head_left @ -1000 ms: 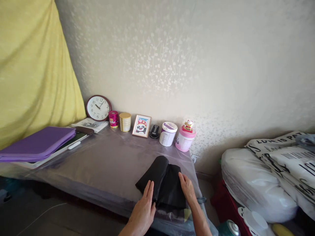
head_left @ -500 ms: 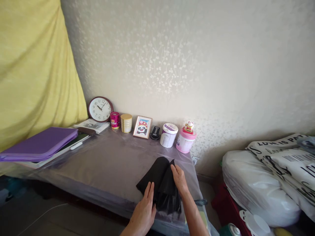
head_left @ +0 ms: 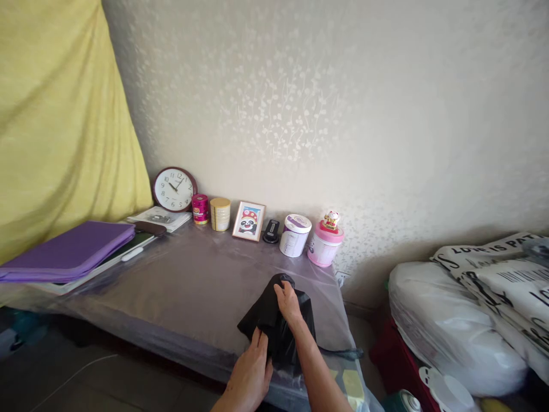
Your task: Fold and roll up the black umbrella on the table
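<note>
A bundle of thin black fabric (head_left: 266, 309), slightly glossy in its folds, lies near the table's front right corner. I cannot make out its exact kind. One pointed corner spreads out flat to the left. My left hand (head_left: 253, 363) grips its near edge between thumb and straight fingers. Over the top of the bundle, my right hand (head_left: 288, 300) is closed on a fold, its forearm crossing the right part of the black fabric. A dark strap (head_left: 343, 353) runs out to the right from beside the bundle.
Along the wall stand a clock (head_left: 175, 190), a pink tin (head_left: 199, 209), a yellow tin (head_left: 220, 215), a panda picture (head_left: 249, 221) and white tubs (head_left: 294, 236). A purple folder (head_left: 68, 249) lies left. Bulky white bags (head_left: 450, 320) fill the floor at right.
My right hand has moved left, from the bundle's right edge to its top, carrying a fold of the black fabric over. My left hand stays nearly in place. More of the dark strap shows.
</note>
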### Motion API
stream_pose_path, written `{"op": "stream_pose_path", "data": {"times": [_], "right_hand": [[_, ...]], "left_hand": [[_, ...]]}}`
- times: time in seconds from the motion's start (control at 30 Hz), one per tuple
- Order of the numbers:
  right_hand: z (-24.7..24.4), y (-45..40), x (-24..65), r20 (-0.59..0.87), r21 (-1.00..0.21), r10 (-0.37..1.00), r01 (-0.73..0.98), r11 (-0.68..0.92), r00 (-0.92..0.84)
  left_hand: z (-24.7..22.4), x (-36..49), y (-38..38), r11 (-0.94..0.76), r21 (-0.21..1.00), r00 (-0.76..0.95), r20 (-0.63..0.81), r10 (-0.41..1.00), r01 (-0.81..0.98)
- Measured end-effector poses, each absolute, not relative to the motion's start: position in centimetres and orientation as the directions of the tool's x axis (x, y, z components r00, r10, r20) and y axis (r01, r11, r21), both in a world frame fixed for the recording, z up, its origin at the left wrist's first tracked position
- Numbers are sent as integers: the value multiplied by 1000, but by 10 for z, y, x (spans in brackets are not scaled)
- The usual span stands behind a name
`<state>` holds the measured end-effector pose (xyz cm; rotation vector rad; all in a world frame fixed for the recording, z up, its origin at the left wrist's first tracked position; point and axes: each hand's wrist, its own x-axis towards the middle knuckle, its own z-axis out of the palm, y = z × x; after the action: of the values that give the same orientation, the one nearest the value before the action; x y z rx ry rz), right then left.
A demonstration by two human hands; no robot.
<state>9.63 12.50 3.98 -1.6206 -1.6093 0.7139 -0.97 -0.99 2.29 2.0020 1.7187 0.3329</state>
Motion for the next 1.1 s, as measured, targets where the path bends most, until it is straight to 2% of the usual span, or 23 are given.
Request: {"op": "stream_pose_path", "data": {"times": [0.1,0.23,0.33,0.53,0.6,0.73,0.87,1.1], "right_hand": [[41,121,91,60,-799,997,601,21,45],[51,115,86,-65,-866,993,500,-7,-100],[55,113,85,-76,-885,981,465,17,-180],[54,109,87,32,-836,971,526,156,-237],[55,107,86,52,-820,964,540,189,-259],[58,105,86,69,-789,951,568,236,-300],[56,101,88,108,-763,943,582,282,-315],[52,64,98,430,-612,810,530,587,-400]], "left_hand": [[19,-10,-9,-92,466,170,-127,977,880],[19,-16,-12,-106,466,172,-102,980,878],[20,-25,-18,-141,462,198,-76,977,875],[41,-28,-27,-155,410,173,-7,985,899],[52,-21,-26,-206,380,236,-35,971,902],[59,-6,-19,-194,331,252,-145,957,924],[47,-4,-12,-157,336,208,-123,970,929],[30,-11,-4,-141,387,215,-154,964,911]]}}
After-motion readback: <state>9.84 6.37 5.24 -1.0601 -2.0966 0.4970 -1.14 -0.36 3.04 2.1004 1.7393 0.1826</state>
